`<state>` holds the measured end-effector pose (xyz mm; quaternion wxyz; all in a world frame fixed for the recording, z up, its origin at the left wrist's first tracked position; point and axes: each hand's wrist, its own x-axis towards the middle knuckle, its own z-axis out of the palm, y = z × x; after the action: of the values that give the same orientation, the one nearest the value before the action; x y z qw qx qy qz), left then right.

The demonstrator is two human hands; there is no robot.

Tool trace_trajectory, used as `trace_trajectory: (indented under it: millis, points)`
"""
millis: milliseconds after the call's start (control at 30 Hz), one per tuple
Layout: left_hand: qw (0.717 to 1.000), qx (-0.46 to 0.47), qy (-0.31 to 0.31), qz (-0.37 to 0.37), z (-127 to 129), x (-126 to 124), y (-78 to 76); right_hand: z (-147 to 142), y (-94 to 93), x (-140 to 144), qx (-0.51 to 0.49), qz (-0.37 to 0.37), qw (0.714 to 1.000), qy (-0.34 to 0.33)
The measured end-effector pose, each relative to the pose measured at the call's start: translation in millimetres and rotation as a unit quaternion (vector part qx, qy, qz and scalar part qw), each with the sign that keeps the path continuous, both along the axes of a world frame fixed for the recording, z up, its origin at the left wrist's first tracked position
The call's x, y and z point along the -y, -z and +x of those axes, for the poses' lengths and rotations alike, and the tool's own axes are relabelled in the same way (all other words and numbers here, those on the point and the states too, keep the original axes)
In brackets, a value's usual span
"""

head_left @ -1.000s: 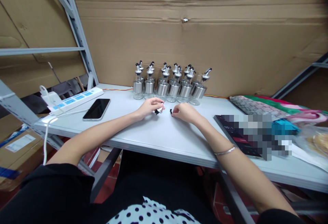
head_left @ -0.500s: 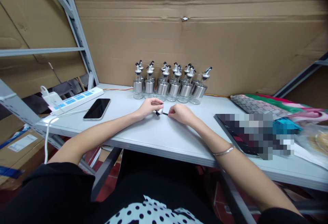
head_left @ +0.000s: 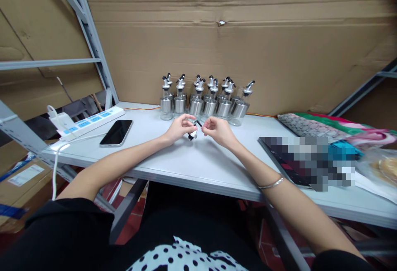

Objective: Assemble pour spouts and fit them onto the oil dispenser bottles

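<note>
Head view: left fingers (head_left: 191, 129) pinch a silver pourer (head_left: 194, 133), right fingers (head_left: 207, 130) a black piece (head_left: 199, 123), near pourer-topped glass bottles (head_left: 196, 106).

Bottles (head_left: 196, 107) stand in rows along the middle of the table's (head_left: 182, 167) back edge, before a cardboard sheet (head_left: 186, 51). In front of them are the left hand (head_left: 180, 128), with a pourer (head_left: 193, 133), and the right hand (head_left: 218, 131). A power strip (head_left: 91, 123) lines the left edge, a phone (head_left: 116, 133) to its right. Rightward lie a tablet (head_left: 277, 155), then, toward the back right corner, cloth (head_left: 310, 127).
</note>
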<state>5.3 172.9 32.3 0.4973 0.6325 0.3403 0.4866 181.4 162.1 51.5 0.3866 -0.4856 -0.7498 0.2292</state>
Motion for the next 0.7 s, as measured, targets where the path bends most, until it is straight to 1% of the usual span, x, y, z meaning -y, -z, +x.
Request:
trace_trajectory:
  millis: [100, 267, 467, 600, 700]
  points:
    - [1.0, 0.009, -0.012, 0.003, -0.3, -1.5, 0.6, -0.5, -0.4, 0.4, -0.022, 0.014, 0.999, -0.028]
    - [1.0, 0.021, -0.013, 0.009, -0.9, -0.3, -1.0, -1.1, 2.7, -1.6, -0.004, 0.055, 0.998, -0.043]
    - [1.0, 0.013, -0.021, 0.02, -1.6, 2.8, -4.3, 0.0, 5.1, -3.1, 0.004, 0.053, 0.996, -0.065]
    - [1.0, 0.012, -0.014, 0.014, -1.4, 1.2, -2.7, 0.5, 3.6, -3.0, -0.024, 0.067, 0.996, -0.052]
    - [1.0, 0.011, -0.014, 0.018, -1.6, 0.1, -2.1, 0.2, 2.7, -2.3, -0.036, 0.066, 0.995, -0.061]
